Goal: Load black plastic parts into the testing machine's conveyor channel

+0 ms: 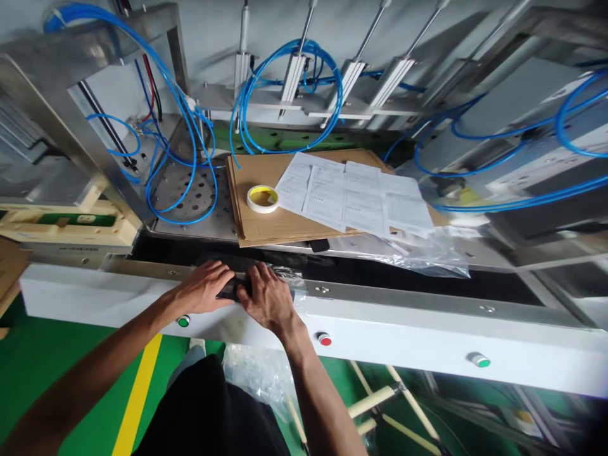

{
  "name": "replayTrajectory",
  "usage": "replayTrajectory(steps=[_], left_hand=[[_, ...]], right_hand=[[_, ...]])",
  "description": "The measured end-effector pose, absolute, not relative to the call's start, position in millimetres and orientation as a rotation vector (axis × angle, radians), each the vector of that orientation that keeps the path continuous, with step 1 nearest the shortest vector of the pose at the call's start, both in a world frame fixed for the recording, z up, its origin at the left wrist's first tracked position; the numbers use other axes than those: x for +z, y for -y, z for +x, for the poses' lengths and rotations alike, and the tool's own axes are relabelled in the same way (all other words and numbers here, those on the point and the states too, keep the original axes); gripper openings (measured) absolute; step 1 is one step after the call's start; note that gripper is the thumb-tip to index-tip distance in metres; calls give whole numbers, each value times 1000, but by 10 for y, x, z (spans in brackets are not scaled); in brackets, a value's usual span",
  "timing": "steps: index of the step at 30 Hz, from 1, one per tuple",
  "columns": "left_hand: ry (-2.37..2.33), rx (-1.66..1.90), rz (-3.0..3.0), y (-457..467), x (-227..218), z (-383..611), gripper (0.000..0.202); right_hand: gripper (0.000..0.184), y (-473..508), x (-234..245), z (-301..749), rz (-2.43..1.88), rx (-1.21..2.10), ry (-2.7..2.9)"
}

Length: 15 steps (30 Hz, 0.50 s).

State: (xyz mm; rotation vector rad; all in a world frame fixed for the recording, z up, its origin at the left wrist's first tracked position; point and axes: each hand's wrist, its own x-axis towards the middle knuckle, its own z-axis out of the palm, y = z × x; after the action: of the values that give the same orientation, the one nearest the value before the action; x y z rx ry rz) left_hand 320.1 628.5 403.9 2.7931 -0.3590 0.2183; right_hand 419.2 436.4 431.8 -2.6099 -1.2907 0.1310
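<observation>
My left hand (209,288) and my right hand (268,294) sit close together over the front rail of the machine. Between them is a dark flat item in clear plastic film (230,289), gripped with bent fingers from both sides. Its kind cannot be made out, as my hands cover most of it. Shiny film (295,278) sticks out past my right hand. Behind them runs a dark slot (161,249). A roll of white tape (263,199) with a yellow core lies on brown cardboard sheets (259,233), beside printed papers (332,193).
Coiled blue air hoses (244,104) hang below several metal cylinders at the back. A clear plastic bag (441,256) drapes over the slot at right. The white front panel (403,342) carries a red button (325,339) and green buttons (481,360).
</observation>
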Motion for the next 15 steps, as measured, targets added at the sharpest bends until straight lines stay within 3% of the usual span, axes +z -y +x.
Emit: replayTrajectory(steps=[5, 11, 15], left_hand=[[317, 241, 2798, -6254, 4034, 3194, 40], [316, 189, 2814, -6234, 4148, 3205, 43], [307, 119, 2829, -6225, 4210, 3181, 42]], right_hand=[[45, -4252, 4170, 4147, -2540, -168, 1370], [66, -4112, 4047, 4100, -2510, -108, 1372], [61, -4086, 4078, 4083, -2479, -48, 1384]])
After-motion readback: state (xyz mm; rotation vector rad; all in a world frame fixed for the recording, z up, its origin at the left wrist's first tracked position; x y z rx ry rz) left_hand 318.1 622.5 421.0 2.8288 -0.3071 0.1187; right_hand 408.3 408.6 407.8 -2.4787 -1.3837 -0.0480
